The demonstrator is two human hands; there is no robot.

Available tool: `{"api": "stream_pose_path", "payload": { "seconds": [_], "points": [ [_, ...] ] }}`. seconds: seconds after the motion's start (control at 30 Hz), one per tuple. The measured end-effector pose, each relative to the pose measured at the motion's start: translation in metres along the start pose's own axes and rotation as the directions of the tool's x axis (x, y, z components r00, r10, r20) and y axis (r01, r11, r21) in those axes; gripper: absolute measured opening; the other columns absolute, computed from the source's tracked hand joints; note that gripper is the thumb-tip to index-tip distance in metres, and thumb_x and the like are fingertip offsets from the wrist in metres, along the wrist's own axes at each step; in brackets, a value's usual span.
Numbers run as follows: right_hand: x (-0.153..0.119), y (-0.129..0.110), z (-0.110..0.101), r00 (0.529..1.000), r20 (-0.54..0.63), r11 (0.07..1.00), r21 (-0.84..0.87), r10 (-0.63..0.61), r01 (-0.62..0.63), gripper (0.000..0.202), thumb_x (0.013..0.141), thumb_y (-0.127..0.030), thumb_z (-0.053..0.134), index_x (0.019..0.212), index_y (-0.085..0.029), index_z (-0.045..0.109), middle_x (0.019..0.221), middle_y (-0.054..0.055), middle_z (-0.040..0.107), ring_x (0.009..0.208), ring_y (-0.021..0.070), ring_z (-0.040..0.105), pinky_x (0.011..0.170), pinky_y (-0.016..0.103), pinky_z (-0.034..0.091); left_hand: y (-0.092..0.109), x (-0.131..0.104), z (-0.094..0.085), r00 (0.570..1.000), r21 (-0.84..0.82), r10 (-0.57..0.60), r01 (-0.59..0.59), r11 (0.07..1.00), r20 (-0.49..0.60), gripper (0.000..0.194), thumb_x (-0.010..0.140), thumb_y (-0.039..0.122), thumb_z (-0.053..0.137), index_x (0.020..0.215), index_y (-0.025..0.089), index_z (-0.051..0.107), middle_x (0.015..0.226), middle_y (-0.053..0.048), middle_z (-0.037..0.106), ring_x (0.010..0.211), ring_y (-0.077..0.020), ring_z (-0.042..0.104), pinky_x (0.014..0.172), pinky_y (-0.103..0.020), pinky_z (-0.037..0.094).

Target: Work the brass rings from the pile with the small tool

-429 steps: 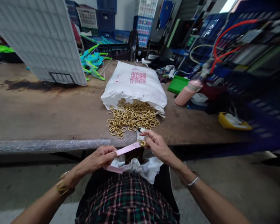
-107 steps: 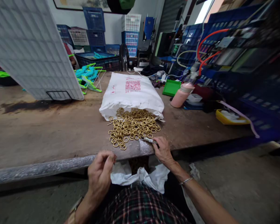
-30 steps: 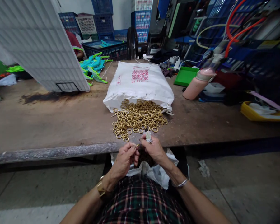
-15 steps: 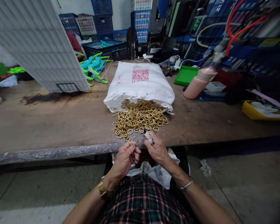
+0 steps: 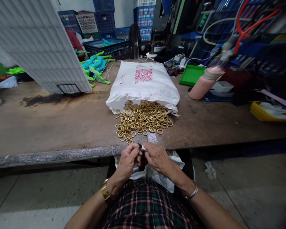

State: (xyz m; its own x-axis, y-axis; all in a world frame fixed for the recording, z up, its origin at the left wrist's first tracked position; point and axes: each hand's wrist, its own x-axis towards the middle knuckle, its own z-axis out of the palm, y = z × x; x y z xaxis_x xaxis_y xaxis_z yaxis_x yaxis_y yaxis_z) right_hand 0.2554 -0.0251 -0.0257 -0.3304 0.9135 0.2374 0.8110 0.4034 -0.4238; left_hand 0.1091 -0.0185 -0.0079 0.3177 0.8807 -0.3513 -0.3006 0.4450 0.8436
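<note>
Just off the front edge of the table, my left hand [image 5: 126, 160] pinches a brass-coloured ring between thumb and fingers; the ring is now mostly hidden. My right hand [image 5: 158, 158] is closed around a small tool [image 5: 143, 147] with a dark tip and a pale wrapped grip, its exact kind unclear. The tip meets the left fingertips at the ring. Beyond both hands lies a pile of brass-coloured rings [image 5: 143, 121], spilling from the mouth of a white sack [image 5: 126, 76] with red print. Below the hands, a white bag [image 5: 163, 181] rests at my lap, with dark contents partly covered.
A pale ribbed panel [image 5: 50, 47] stands at left beside blue-and-green plastic parts [image 5: 95, 66]. To the right are a green tray [image 5: 192, 75], a pink bottle [image 5: 201, 85] and a yellow tray [image 5: 262, 114]. Another person's red sleeve [image 5: 72, 41] shows behind the panel.
My right hand has moved left with the tool, bringing its tip to the ring in my left hand. My left hand has stayed nearly in place.
</note>
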Motion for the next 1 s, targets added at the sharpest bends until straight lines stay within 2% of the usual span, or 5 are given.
{"api": "stream_pose_path", "payload": {
  "seconds": [0.33,0.6,0.77,0.9,1.0],
  "points": [
    [0.000,-0.005,-0.002,0.999,0.037,0.997,-0.073,-0.007,0.010,0.018,0.078,-0.011,0.037,0.081,-0.018,0.054,0.069,0.003,0.059,0.061,0.0138,0.051,0.054,0.025,0.027,-0.004,0.000,-0.003,0.996,0.162,0.082,-0.085,0.983,0.025,0.032,0.076,0.047,0.054,0.082,0.016,0.049,0.060,0.004,0.050,0.044,-0.0055,0.042,0.045,-0.019,0.037],
    [0.002,-0.015,-0.007,0.993,0.093,0.988,-0.146,0.069,-0.055,0.017,0.079,-0.011,0.038,0.083,-0.017,0.054,0.073,0.004,0.062,0.063,0.0137,0.054,0.054,0.025,0.025,-0.002,-0.001,-0.002,0.993,0.248,0.110,-0.114,0.962,0.028,0.033,0.078,0.049,0.050,0.075,0.017,0.046,0.052,0.005,0.047,0.046,-0.0078,0.043,0.047,-0.020,0.038],
    [0.005,-0.005,-0.005,0.971,0.175,0.977,-0.165,0.164,-0.136,0.018,0.084,-0.016,0.036,0.087,-0.017,0.053,0.071,0.004,0.064,0.061,0.0138,0.055,0.052,0.026,0.022,0.001,-0.012,0.003,0.988,0.307,0.147,-0.152,0.939,0.037,0.033,0.078,0.049,0.051,0.070,0.017,0.046,0.054,0.004,0.047,0.046,-0.0071,0.043,0.048,-0.020,0.038],
    [0.015,0.007,-0.001,0.951,0.150,0.950,-0.203,0.269,-0.236,0.019,0.086,-0.021,0.035,0.089,-0.018,0.053,0.072,0.004,0.064,0.057,0.0134,0.054,0.051,0.026,0.020,0.004,-0.027,0.009,0.976,0.253,0.112,-0.157,0.955,0.186,0.030,0.081,0.044,0.050,0.073,0.015,0.051,0.064,0.000,0.053,0.051,-0.0077,0.049,0.053,-0.021,0.040],
    [0.029,0.006,0.004,0.966,0.101,0.961,-0.169,0.237,-0.218,0.019,0.086,-0.020,0.035,0.086,-0.017,0.054,0.074,0.004,0.064,0.062,0.0135,0.055,0.053,0.025,0.023,0.002,-0.027,0.005,0.984,0.090,0.045,-0.061,0.994,0.170,0.032,0.078,0.045,0.054,0.074,0.013,0.054,0.063,-0.001,0.055,0.052,-0.0089,0.051,0.053,-0.023,0.042]
  ]
}}
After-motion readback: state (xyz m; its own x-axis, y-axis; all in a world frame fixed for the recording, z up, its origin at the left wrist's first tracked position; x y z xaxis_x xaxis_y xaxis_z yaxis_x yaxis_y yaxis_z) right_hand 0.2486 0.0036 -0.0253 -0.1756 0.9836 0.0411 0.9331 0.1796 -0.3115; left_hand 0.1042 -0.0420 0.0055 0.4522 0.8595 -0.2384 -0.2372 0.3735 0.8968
